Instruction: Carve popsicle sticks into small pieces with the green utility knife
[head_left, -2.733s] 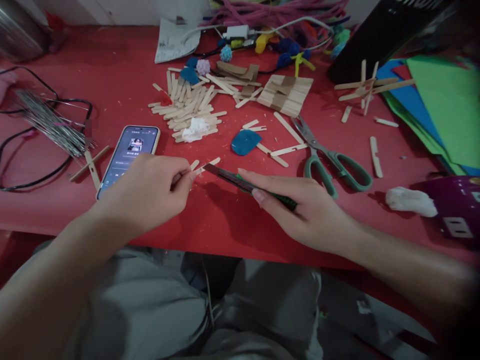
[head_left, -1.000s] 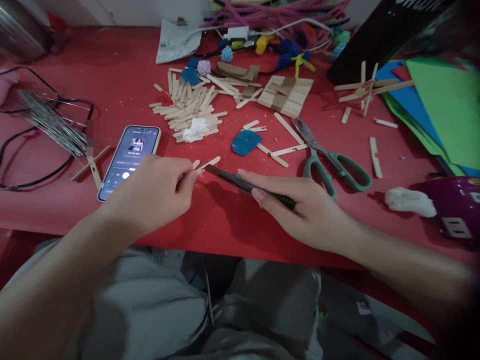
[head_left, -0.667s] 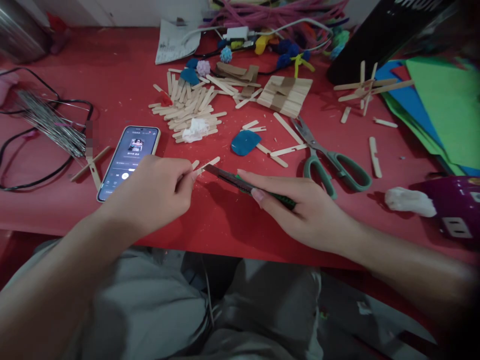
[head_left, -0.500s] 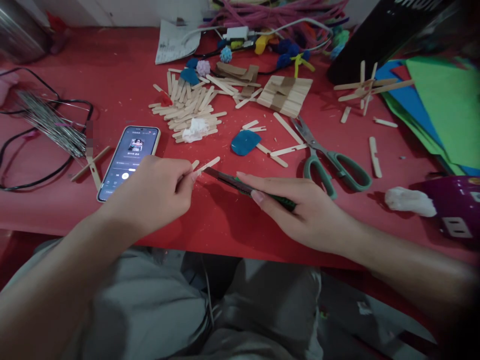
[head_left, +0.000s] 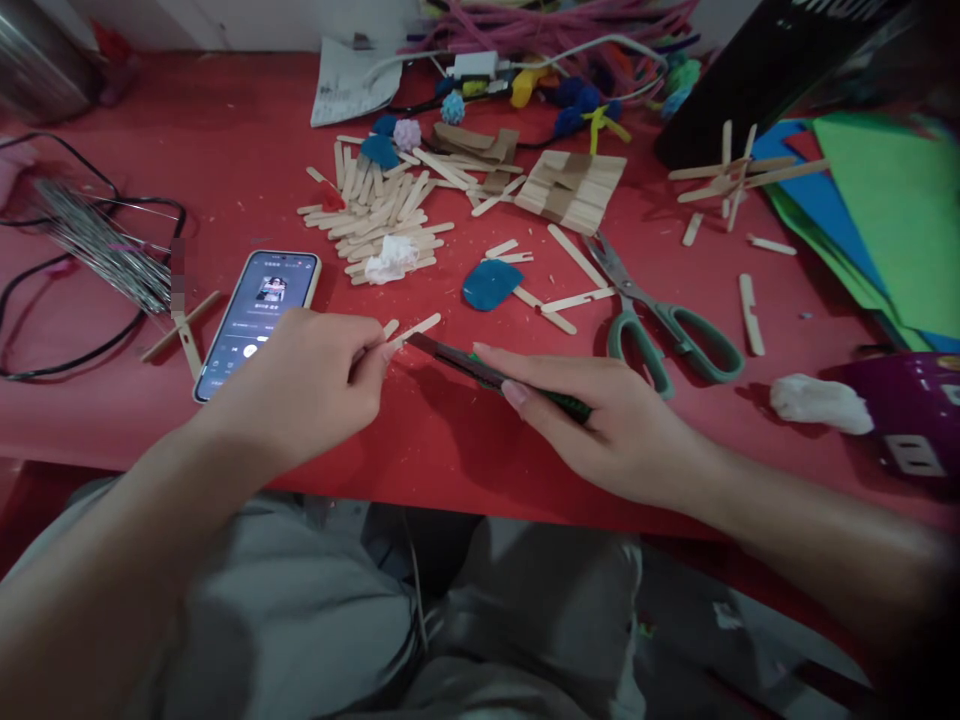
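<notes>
My left hand [head_left: 304, 385] pinches a thin wooden stick [head_left: 418, 327] flat against the red table [head_left: 225, 150], fingers closed on its near end. My right hand [head_left: 600, 415] grips a green utility knife [head_left: 480, 368], index finger stretched along its back. The knife's blade tip touches the stick just right of my left fingertips. A phone [head_left: 259, 305] with a lit screen lies just behind my left hand.
A pile of wooden sticks [head_left: 375, 215] and a glued stick panel [head_left: 574, 188] lie farther back. Green scissors [head_left: 660, 315] and a blue disc [head_left: 489, 283] sit behind my right hand. Coloured paper sheets [head_left: 885, 210] lie right, wires [head_left: 97, 250] left, white clay [head_left: 817, 400] near right.
Almost nothing differs. Both hands keep their grip; the knife tip has shifted very slightly along the stick.
</notes>
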